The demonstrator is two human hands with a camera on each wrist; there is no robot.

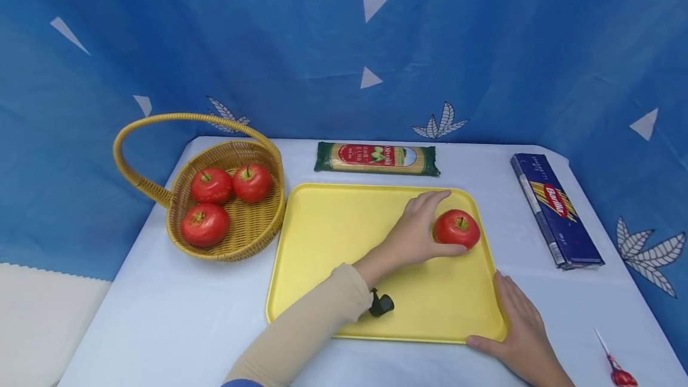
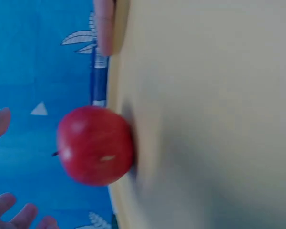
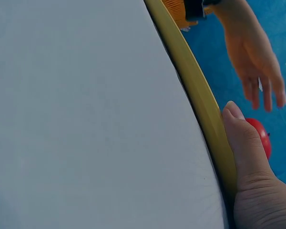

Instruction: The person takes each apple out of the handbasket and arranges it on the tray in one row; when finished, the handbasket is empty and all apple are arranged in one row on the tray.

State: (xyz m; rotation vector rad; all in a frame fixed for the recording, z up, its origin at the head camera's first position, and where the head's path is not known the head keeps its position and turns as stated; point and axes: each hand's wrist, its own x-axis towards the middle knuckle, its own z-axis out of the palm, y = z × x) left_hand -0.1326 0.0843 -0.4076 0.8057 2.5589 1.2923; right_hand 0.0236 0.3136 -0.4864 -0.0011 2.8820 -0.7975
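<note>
On the right part of the yellow tray (image 1: 344,237) sits a red apple (image 1: 456,229), its stem upward. My left hand (image 1: 416,235) reaches around its left side, thumb and fingers spread; a gap shows between this hand and the apple (image 2: 95,145) in the left wrist view. At the tray's near right corner, my right hand (image 1: 518,330) rests with straight fingers along the right edge and the thumb at the front edge. The right wrist view shows that thumb (image 3: 248,143) against the tray rim (image 3: 198,90).
A wicker basket (image 1: 279,220) with a tall handle holds three red apples (image 1: 205,225) at the left. Behind the tray lies a spaghetti packet (image 1: 376,159). Right of it are a blue Barilla box (image 1: 556,211) and, nearer, a small red-handled tool (image 1: 618,369).
</note>
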